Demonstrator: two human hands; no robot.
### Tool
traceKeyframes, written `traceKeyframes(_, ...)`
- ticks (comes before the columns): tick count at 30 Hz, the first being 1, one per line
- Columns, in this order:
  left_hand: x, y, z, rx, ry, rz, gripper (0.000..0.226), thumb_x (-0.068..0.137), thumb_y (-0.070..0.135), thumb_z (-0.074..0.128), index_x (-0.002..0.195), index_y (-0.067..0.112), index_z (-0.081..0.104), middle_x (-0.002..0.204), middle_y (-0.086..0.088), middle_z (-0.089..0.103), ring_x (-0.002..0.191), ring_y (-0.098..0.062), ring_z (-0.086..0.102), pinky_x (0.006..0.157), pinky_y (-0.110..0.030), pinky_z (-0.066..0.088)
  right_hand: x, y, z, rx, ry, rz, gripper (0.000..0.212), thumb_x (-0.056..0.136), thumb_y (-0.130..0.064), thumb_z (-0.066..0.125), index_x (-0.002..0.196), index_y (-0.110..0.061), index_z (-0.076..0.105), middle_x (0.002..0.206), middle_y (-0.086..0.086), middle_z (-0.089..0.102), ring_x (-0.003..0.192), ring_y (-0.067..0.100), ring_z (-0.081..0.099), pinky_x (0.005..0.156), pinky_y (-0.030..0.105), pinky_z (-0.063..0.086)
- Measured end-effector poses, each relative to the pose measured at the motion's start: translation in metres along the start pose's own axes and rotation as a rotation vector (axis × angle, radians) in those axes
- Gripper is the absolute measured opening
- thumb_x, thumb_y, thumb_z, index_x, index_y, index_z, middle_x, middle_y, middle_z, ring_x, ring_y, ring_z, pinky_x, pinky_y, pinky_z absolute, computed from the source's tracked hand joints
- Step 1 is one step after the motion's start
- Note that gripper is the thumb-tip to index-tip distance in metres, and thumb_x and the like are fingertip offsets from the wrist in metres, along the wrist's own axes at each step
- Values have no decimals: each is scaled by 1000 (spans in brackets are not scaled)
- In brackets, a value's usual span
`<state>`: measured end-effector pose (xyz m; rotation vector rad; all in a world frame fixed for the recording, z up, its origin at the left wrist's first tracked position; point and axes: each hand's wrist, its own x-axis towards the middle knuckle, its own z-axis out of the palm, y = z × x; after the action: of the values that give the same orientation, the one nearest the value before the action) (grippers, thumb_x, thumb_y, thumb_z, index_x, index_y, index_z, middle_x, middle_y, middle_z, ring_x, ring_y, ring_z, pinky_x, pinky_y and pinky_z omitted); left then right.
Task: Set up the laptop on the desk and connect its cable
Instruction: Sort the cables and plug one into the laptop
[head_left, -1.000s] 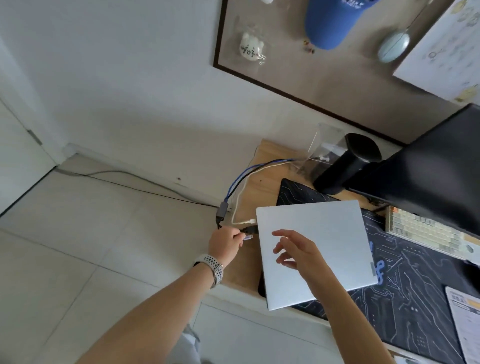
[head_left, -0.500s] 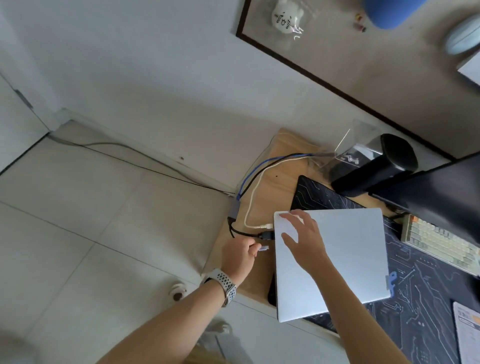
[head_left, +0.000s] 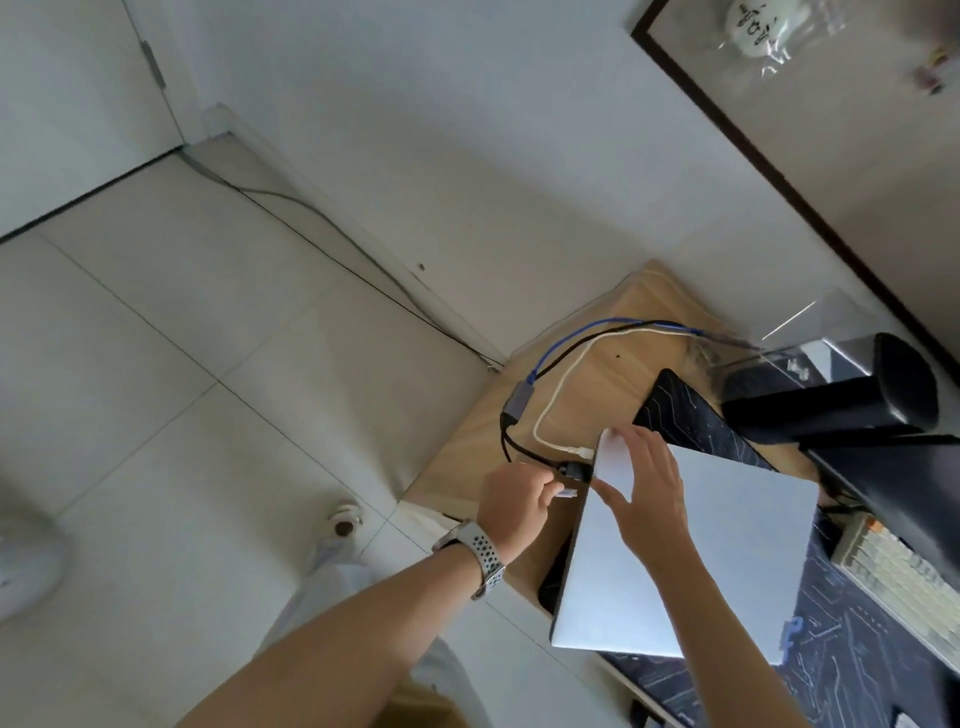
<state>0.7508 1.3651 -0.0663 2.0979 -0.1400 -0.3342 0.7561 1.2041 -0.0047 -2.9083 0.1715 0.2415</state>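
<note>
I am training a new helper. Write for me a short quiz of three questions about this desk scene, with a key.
1. True or false: the laptop lid is closed.
2. Which of the hands rests flat on the lid? A) left hand B) right hand
3. Fill in: the left hand holds a small ____ at the laptop's left edge, just below the black plug.

Key: 1 true; 2 B; 3 connector.

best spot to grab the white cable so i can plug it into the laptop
Pinch the white cable just behind its plug, which lies on the desk by the closed laptop, pointing at its left edge. Come from the laptop's left, where the left hand already holds another plug. The slack loop farther back would probably flex when pushed.
</note>
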Motion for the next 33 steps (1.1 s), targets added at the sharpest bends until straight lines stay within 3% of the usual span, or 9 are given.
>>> traceKeyframes(5,1,4,7,-33,-9,-44,38,95,26,49,65,8,61,59,-7,61,55,-18,52,53,-29,40,-1,0,0,-5,1,-25,62,82,-30,70,136,-17,43,142,8,43,136,31,35,109,54,33)
traceKeyframes(11,2,7,7,-83,-28,-66,36,94,25,52,65,5,61,59,-10,61,57,-23,57,59,-38,50,1,2,1,-11,11,-33,62,81,-28,72,134,-16,45,141,9,46,134,32,37,107,56,36)
traceKeyframes(15,3,8,5,-80,-52,-66,37,94,27,53,66,5,61,59,-10,61,56,-22,56,58,-37,49,1,3,2,-11,26,-47,61,79,-27,73,133,-15,46,139,10,47,132,33,39,105,57,37)
traceKeyframes(18,4,12,1,-119,-88,-137,36,95,30,54,71,7,68,56,-2,57,49,-12,48,50,-24,40,2,2,1,-6,28,-40,62,78,-26,74,133,-15,47,139,10,48,132,32,39,107,54,36)
traceKeyframes(19,5,14,0,-150,-103,-178,35,94,31,54,72,8,69,54,1,56,48,-10,48,49,-22,39,3,1,0,-5,29,-43,62,78,-26,75,132,-15,47,138,10,48,131,31,39,107,53,36)
traceKeyframes(22,7,17,2,-293,-108,-294,30,91,29,59,70,10,71,59,-5,66,55,-20,63,59,-32,54,4,2,-1,-1,28,-46,62,77,-26,76,131,-15,48,137,10,49,129,31,41,107,52,37)
traceKeyframes(24,6,21,1,-405,-83,-387,23,89,23,63,71,10,70,60,-4,67,55,-15,64,64,-32,58,4,2,-1,7,33,-51,62,76,-25,77,130,-14,49,136,11,50,127,31,42,105,53,38)
traceKeyframes(28,4,34,-1,-799,10,-643,11,84,4,69,73,8,68,74,-11,70,63,-18,67,72,-36,61,4,1,-1,23,45,-67,61,74,-24,78,128,-13,51,132,11,52,124,31,45,103,54,40)
traceKeyframes(33,3,41,4,-887,85,-717,21,83,3,69,67,15,64,72,-9,71,68,-23,70,76,-39,60,5,2,-1,22,45,-76,61,73,-24,79,127,-14,50,130,10,52,122,30,46,101,54,42)
